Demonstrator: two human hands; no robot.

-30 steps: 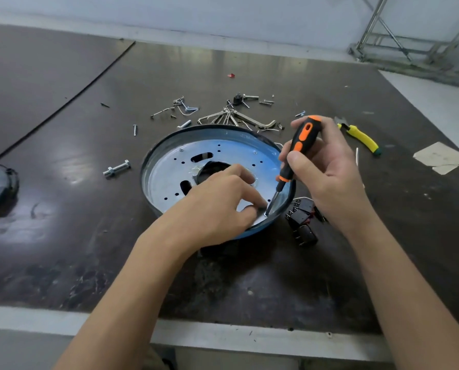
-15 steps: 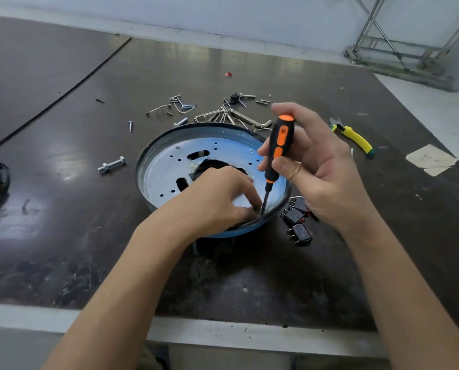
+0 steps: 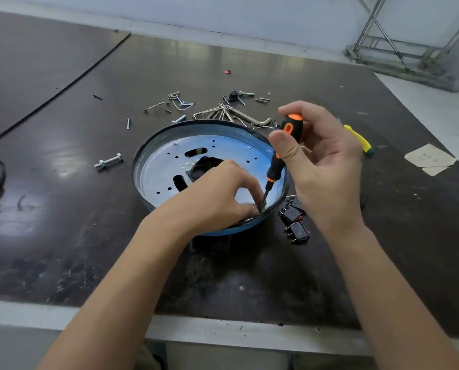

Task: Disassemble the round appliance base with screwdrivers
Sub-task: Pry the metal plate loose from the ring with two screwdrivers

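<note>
The right hand (image 3: 321, 166) grips the screwdriver (image 3: 280, 150) tilted, tip down inside the round base (image 3: 169, 161) on the desk (image 3: 62, 209); the left hand (image 3: 223, 193), fingers curled, pinches at the tip.

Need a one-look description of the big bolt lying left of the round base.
Find the round appliance base in the middle of the dark table. Just off its left rim lies a silver hex bolt with a nut on its shank, alone. It is much thicker than the small screws scattered behind the base.
</note>
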